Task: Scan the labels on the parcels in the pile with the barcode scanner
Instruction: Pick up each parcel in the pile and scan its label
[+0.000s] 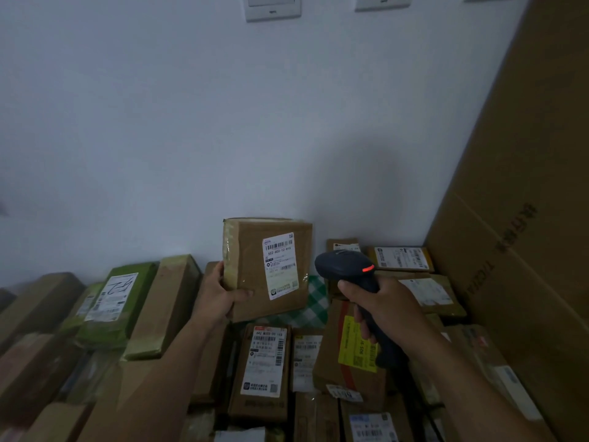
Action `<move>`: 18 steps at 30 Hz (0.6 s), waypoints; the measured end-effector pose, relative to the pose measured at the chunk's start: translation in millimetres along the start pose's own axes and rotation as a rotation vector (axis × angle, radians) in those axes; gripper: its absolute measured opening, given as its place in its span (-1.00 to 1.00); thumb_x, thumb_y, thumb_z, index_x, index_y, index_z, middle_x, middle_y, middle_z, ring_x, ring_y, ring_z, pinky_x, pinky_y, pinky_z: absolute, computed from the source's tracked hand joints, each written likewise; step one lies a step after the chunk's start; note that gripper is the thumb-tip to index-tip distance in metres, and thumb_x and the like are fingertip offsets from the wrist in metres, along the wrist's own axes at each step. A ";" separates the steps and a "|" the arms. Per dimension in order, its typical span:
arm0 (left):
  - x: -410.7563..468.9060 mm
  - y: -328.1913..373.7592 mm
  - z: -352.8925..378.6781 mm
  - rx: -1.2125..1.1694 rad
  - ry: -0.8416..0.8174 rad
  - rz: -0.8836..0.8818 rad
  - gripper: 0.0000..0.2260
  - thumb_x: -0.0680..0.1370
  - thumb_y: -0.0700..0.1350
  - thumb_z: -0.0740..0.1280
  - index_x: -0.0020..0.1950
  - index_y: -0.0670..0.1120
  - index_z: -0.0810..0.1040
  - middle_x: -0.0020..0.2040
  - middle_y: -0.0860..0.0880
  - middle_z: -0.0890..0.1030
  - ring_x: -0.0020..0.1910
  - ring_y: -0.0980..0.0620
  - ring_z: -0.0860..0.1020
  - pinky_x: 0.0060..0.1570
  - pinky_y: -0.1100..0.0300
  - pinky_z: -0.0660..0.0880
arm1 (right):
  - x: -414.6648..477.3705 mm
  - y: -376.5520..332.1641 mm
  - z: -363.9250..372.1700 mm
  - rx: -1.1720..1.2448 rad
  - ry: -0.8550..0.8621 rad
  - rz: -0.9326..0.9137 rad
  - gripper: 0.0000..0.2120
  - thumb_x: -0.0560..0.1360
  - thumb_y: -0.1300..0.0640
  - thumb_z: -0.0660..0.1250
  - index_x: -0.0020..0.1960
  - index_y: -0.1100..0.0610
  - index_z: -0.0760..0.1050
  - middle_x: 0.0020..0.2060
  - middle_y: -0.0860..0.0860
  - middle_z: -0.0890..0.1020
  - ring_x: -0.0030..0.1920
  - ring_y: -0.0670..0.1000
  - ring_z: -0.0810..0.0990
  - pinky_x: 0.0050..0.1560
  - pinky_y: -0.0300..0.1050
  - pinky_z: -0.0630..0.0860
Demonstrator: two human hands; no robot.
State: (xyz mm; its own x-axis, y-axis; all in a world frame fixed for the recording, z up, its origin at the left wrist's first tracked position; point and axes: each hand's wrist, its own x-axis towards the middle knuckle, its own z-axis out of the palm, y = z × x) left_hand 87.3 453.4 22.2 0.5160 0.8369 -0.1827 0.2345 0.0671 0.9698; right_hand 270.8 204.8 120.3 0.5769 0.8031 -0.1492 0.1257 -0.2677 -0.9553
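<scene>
My left hand [220, 295] grips a brown cardboard parcel [248, 269] by its lower left corner and holds it upright above the pile. Its white shipping label [280, 265] with barcodes faces me. My right hand [379, 306] holds a dark barcode scanner [342, 266] by the handle, just right of the parcel. The scanner's head points toward the wall and slightly left, and a red light glows on its back. No scan beam shows on the label.
A pile of labelled parcels [266, 362] fills the floor below, including a box with a yellow label [357, 344] and green-taped boxes [118, 301] at left. A tall cardboard carton [522, 218] leans on the right. A white wall [223, 122] stands behind.
</scene>
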 end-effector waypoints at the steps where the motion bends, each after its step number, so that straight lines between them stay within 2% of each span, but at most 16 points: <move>1: 1.9 -1.8 0.7 -0.010 -0.004 -0.004 -0.36 0.27 -0.16 0.58 0.24 0.22 0.44 0.19 -0.02 0.59 0.21 -0.10 0.54 0.11 -0.22 0.56 | 1.3 1.4 0.0 0.004 -0.001 0.002 -0.68 0.54 -0.01 0.38 -0.25 0.22 0.48 -0.55 0.02 0.53 -0.56 0.04 0.50 -0.53 -0.16 0.45; 4: 9.9 -6.5 7.6 -0.039 -0.015 -0.052 -0.35 0.35 -0.20 0.54 0.37 0.08 0.39 0.21 -0.05 0.56 0.20 -0.13 0.53 0.13 -0.23 0.54 | 5.1 5.4 -1.9 0.061 0.013 0.026 -0.69 0.53 -0.01 0.38 -0.22 0.22 0.50 -0.55 0.02 0.53 -0.58 0.01 0.49 -0.54 -0.18 0.43; 8: 23.8 -9.0 25.8 -0.121 -0.015 -0.136 -0.49 0.44 -0.20 0.49 0.34 0.04 0.41 0.18 -0.08 0.60 0.15 -0.15 0.57 0.15 -0.21 0.55 | 15.6 15.1 -6.9 0.267 0.046 0.117 -0.69 0.51 -0.01 0.39 -0.08 0.26 0.52 -0.46 0.11 0.55 -0.53 0.05 0.48 -0.53 -0.15 0.41; 13: 48.0 -24.7 42.3 -0.138 0.010 -0.227 -0.33 0.49 -0.04 0.47 0.54 -0.01 0.27 0.28 -0.12 0.56 0.13 -0.18 0.60 0.16 -0.19 0.56 | 32.4 30.6 -9.8 0.352 0.063 0.172 -0.64 0.49 -0.06 0.38 -0.07 0.27 0.51 -0.44 0.13 0.54 -0.52 0.05 0.46 -0.50 -0.14 0.40; 18: 66.9 -52.7 46.1 -0.086 0.044 -0.332 -0.38 0.48 0.07 0.41 0.49 -0.07 0.36 0.21 -0.12 0.61 0.10 -0.16 0.62 0.18 -0.18 0.55 | 45.4 47.7 -7.5 0.376 0.047 0.210 -0.63 0.46 -0.08 0.39 -0.11 0.26 0.52 -0.44 0.13 0.54 -0.52 0.06 0.46 -0.50 -0.14 0.39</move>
State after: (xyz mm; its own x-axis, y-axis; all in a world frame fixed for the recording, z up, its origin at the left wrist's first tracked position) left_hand 147.4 480.9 -48.5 0.3862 0.7843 -0.4856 0.3121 0.3843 0.8689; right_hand 309.1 224.5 69.9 0.5960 0.7241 -0.3470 -0.2966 -0.2030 -0.9332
